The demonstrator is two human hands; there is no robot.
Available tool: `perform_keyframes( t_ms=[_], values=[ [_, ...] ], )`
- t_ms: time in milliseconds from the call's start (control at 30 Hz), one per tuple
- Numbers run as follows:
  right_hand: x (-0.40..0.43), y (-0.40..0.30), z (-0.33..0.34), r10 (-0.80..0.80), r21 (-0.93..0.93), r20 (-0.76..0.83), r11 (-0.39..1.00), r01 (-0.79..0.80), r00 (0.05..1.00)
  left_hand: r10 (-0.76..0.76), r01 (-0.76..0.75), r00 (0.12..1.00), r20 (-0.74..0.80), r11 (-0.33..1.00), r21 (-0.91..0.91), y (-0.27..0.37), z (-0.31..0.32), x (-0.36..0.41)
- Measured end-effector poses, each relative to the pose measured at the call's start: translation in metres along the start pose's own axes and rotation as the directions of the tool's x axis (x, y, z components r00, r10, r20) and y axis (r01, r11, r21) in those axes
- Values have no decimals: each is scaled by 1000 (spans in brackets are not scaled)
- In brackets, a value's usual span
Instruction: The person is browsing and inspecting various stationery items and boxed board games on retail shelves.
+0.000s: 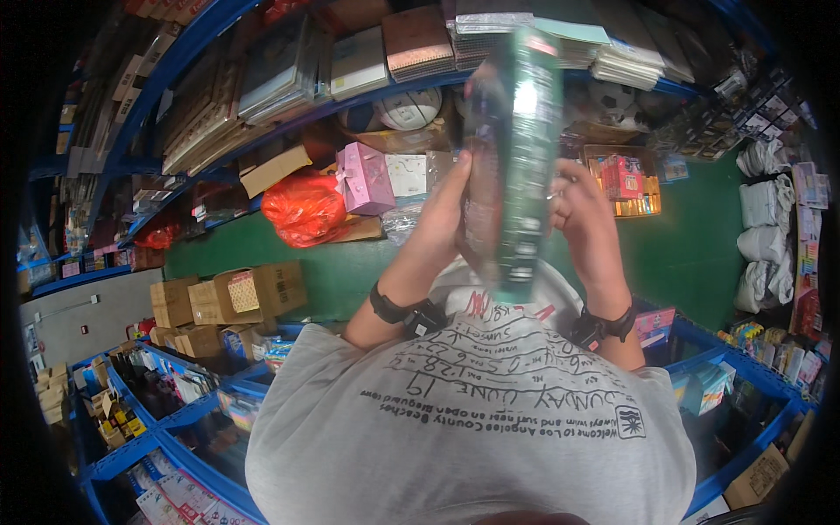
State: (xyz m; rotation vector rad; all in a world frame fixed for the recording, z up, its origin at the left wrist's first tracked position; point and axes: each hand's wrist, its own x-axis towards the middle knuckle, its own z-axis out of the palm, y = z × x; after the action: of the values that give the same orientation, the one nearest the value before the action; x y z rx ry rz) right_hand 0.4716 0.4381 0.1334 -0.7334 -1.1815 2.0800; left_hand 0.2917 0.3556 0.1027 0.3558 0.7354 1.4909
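A tall box [530, 164] with a green, printed narrow side stands upright before my chest, blurred and shiny. Its left face looks darker and partly see-through. My left hand [453, 197] holds that left face, thumb up along it. On the other side, my right hand [577, 197] has its bent fingers against the green side; the fingertips are blurred. What is in the box cannot be made out. Each wrist wears a black strap with a small device.
Stacked spiral notebooks [418, 46] fill a blue shelf ahead, with balls beneath. On the green floor lie a red plastic bag [305, 209], a pink gift box [365, 178] and an open carton [623, 180]. Cardboard boxes [246, 295] stand left; blue-edged bins [190, 410] flank me; white bundles [764, 203] lie right.
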Motion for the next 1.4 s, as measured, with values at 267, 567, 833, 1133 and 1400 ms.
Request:
perform_keyframes(
  t_ms=[267,567,833,1133,1400],
  values=[
    [0,-4,-1,17,158,-152,987,8,988,293,-227,954,-61,840,493,16,23,-7],
    [2,-1,-5,33,42,-238,999,-24,971,344,-282,938,-37,822,495,17,26,-6],
    [-2,-1,-4,-11,11,-262,1000,15,965,343,-269,939,-33,791,550,16,25,-7],
    [-2,3,-4,-156,-58,-162,987,148,974,346,-263,937,-41,780,568,18,20,-11],
    [-1,4,-4,-182,-71,-110,982,175,977,345,-289,939,8,775,562,19,14,-13]
  ],
)
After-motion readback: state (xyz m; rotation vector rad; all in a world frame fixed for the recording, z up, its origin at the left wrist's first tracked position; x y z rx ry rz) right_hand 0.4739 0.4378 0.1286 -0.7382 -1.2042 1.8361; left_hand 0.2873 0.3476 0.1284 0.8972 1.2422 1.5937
